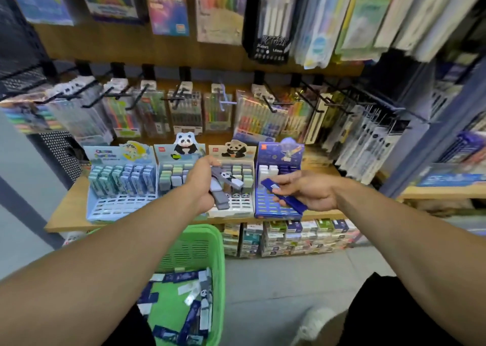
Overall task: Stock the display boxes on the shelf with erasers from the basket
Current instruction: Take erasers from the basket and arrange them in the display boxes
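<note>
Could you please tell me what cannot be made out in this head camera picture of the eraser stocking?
- Number of grey panda-print erasers in the left hand: fingers cover part of the bunch.
- Front slots of the second panda display box: hidden behind the left forearm.
- Print on the dark blue erasers held by the right hand: blurred, too small.
- Green plastic basket: its near part is cut off by the bottom edge.

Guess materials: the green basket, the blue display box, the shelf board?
Green basket: looks like moulded plastic, with a slotted wall and a uniform, slightly glossy colour.
Blue display box: likely printed card, with flat folded panels, a die-cut header and a punched grid of slots.
Shelf board: wood-look surface, tan and matte; solid wood or laminate can't be told.
</note>
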